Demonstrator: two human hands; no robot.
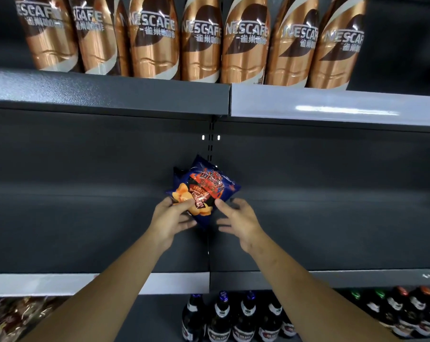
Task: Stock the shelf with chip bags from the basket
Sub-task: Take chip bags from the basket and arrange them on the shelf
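Fingers (pixel 187 222) of my left hand (pixel 169 219) are curled behind the lower left part of a dark blue foil chip bag (pixel 205 185) with red lettering and orange chips printed on it, and my thumb presses on its front, so this hand pinches the bag between thumb and fingers. My right hand (pixel 238 222) is just beside the lower right edge of the bag, with the fingers loosely spread and the thumb pointing toward the foil. This hand is blurred, so I cannot tell if it really touches the bag.

The chip bag is tilted, with one corner up and one corner down, in front of the back panel of the dark grey metal shelf (pixel 85 230), near the middle upright with slots (pixel 211 141). I cannot tell if its lower corner rests on the shelf board.

On the shelf above stands a row of copper-coloured Nescafé bottles (pixel 154 43), close side by side. On the shelf below stand dark glass bottles with white labels (pixel 246 317), and at the far left lie some brownish packets (pixel 13 314), too blurred to read.
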